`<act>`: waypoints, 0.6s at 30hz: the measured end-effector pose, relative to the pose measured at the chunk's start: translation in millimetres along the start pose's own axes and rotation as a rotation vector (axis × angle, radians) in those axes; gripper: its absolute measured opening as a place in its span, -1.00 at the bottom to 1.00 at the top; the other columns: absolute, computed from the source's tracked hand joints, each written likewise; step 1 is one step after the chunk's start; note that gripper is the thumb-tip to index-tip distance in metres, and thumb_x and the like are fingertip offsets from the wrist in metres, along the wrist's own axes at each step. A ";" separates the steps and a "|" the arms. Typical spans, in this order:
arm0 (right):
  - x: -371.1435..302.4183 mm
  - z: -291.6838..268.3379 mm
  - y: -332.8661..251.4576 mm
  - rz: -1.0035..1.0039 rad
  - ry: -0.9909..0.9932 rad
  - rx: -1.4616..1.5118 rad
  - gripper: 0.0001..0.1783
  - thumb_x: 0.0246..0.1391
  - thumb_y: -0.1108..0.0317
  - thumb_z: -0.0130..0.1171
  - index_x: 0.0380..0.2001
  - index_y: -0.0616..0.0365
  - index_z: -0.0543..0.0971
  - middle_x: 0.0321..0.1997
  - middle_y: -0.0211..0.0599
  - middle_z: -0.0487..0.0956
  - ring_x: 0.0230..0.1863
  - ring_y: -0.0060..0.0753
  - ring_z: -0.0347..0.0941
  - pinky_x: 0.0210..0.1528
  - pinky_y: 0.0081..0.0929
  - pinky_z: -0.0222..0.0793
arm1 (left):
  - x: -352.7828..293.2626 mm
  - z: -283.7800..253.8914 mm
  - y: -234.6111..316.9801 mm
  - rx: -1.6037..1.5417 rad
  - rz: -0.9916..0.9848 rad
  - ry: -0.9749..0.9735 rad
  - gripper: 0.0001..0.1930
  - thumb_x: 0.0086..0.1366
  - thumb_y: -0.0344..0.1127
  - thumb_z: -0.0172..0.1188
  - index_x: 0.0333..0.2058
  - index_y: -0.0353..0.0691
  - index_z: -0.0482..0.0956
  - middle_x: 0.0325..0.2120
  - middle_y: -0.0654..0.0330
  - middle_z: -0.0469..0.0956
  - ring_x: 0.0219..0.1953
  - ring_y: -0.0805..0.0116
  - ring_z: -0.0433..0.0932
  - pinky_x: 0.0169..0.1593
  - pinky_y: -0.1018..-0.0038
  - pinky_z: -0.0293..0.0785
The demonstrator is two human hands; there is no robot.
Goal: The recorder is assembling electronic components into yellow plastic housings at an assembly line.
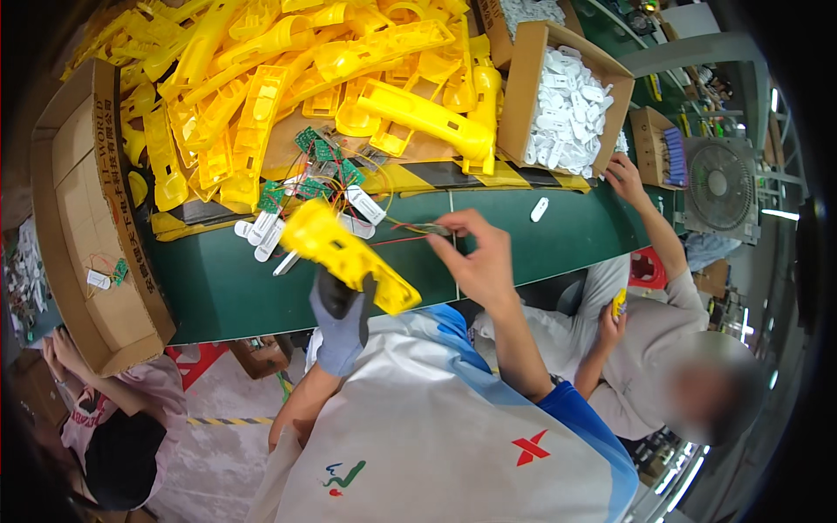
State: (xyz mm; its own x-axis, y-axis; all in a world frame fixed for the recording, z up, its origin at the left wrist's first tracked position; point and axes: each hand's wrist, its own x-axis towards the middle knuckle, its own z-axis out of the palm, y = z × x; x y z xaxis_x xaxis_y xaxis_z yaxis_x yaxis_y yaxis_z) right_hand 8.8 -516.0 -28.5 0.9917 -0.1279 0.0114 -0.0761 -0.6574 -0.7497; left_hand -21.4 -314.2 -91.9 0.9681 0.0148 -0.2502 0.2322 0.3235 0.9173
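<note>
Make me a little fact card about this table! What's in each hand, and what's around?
Left hand: gloved, holding a yellow plastic part, blurred
Right hand: bare, pinching a small grey piece, too unclear to name
Table: green
Far side: big heap of yellow parts
Near the hands: green circuit boards with wires
Right box: cardboard, full of white pieces
Alone on table: one white oval piece

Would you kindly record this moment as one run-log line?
Left hand: gloved, gripping yellow shell | Right hand: pinching small wired part | Ahead: green circuit boards, yellow shell pile | Ahead right: cardboard box, white pieces
</note>
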 end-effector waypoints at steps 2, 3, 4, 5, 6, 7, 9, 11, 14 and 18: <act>-8.4 -13.4 5.8 0.061 0.098 0.190 -0.80 -0.04 0.48 0.36 -0.32 0.17 0.56 -0.33 -0.37 0.60 -0.32 -0.55 0.47 -0.20 -0.55 0.38 | 4.4 3.6 18.2 -0.277 -0.317 -0.270 -0.58 0.23 -0.50 0.22 0.08 -0.32 0.39 -0.08 0.16 0.52 -0.04 0.40 0.51 0.02 0.49 0.45; -12.7 -20.7 11.2 0.069 0.141 0.295 -0.82 -0.02 0.50 0.35 -0.34 0.18 0.56 -0.32 -0.39 0.61 -0.32 -0.63 0.45 -0.19 -0.58 0.37 | 6.2 9.4 23.9 -0.421 -0.431 -0.379 -0.59 0.26 -0.45 0.20 0.08 -0.31 0.39 -0.07 0.16 0.52 -0.03 0.38 0.51 0.03 0.49 0.45; -15.9 -28.5 12.5 0.102 0.150 0.446 -0.81 -0.03 0.53 0.36 -0.35 0.22 0.53 -0.29 -0.35 0.62 -0.28 -0.61 0.49 -0.17 -0.56 0.37 | 7.7 14.0 23.0 -0.423 -0.434 -0.376 -0.59 0.26 -0.45 0.20 0.08 -0.31 0.39 -0.07 0.16 0.52 -0.03 0.38 0.51 0.03 0.49 0.45; -20.9 -32.4 10.3 0.105 0.147 0.445 -0.81 -0.03 0.53 0.36 -0.35 0.22 0.53 -0.29 -0.35 0.62 -0.28 -0.61 0.49 -0.17 -0.56 0.37 | 8.7 18.6 21.7 -0.607 -0.540 -0.447 -0.58 0.28 -0.37 0.17 0.10 -0.31 0.39 -0.05 0.14 0.51 0.00 0.34 0.51 0.07 0.46 0.43; -26.7 -37.0 4.6 0.159 0.107 0.594 -0.80 -0.03 0.55 0.35 -0.35 0.23 0.51 -0.30 -0.32 0.62 -0.29 -0.60 0.49 -0.18 -0.57 0.37 | 9.2 22.9 20.0 -0.794 -0.644 -0.517 -0.57 0.31 -0.30 0.14 0.11 -0.32 0.38 -0.03 0.12 0.50 0.03 0.30 0.50 0.12 0.42 0.40; -32.2 -42.2 -4.4 0.213 0.070 0.743 -0.80 -0.03 0.56 0.34 -0.36 0.23 0.49 -0.31 -0.29 0.61 -0.30 -0.58 0.49 -0.20 -0.57 0.36 | 9.4 25.6 12.6 -0.795 -0.647 -0.518 -0.57 0.31 -0.30 0.14 0.11 -0.32 0.38 -0.03 0.12 0.50 0.03 0.30 0.50 0.12 0.42 0.40; -45.3 -47.9 -11.0 0.246 0.023 0.753 -0.77 -0.06 0.61 0.34 -0.37 0.23 0.47 -0.34 -0.24 0.60 -0.30 -0.57 0.49 -0.22 -0.57 0.34 | 10.0 31.4 -8.3 -1.012 -0.743 -0.400 -0.53 0.32 -0.20 0.07 0.13 -0.34 0.37 0.04 0.05 0.47 0.11 0.20 0.46 0.23 0.36 0.30; -62.8 -51.0 7.2 0.172 -0.064 0.876 -0.75 -0.09 0.63 0.36 -0.38 0.23 0.47 -0.36 -0.23 0.60 -0.32 -0.53 0.49 -0.21 -0.56 0.35 | 23.2 51.5 9.9 -1.047 -0.708 -0.394 -0.54 0.30 -0.21 0.09 0.11 -0.34 0.39 0.08 -0.01 0.43 0.13 0.16 0.45 0.28 0.31 0.25; -82.9 -61.6 29.7 0.153 -0.160 0.793 -0.73 -0.09 0.61 0.35 -0.30 0.24 0.51 -0.34 -0.26 0.60 -0.27 -0.49 0.51 -0.16 -0.53 0.35 | 36.6 54.4 8.7 -0.808 -0.406 -0.515 -0.60 0.32 -0.21 0.07 0.01 -0.37 0.46 0.10 -0.02 0.43 0.12 0.17 0.46 0.24 0.28 0.31; -63.8 -79.7 27.2 0.091 -0.272 0.362 -0.71 0.08 0.41 0.27 -0.13 0.27 0.54 -0.19 -0.28 0.60 -0.18 -0.47 0.51 -0.05 -0.51 0.36 | 35.9 42.3 24.5 -0.237 -0.402 -0.668 -0.62 0.25 -0.50 0.21 0.04 -0.44 0.43 0.03 0.10 0.50 -0.06 0.45 0.51 -0.01 0.55 0.43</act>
State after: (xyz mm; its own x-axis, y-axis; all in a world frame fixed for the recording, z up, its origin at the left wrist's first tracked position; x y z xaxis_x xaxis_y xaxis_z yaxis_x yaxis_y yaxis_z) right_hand -64.8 -584.9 3.1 0.9775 0.0584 -0.2026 -0.1707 -0.3449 -0.9230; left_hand 23.1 -345.7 -65.4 0.6843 -0.6884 -0.2404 0.6204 0.3766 0.6879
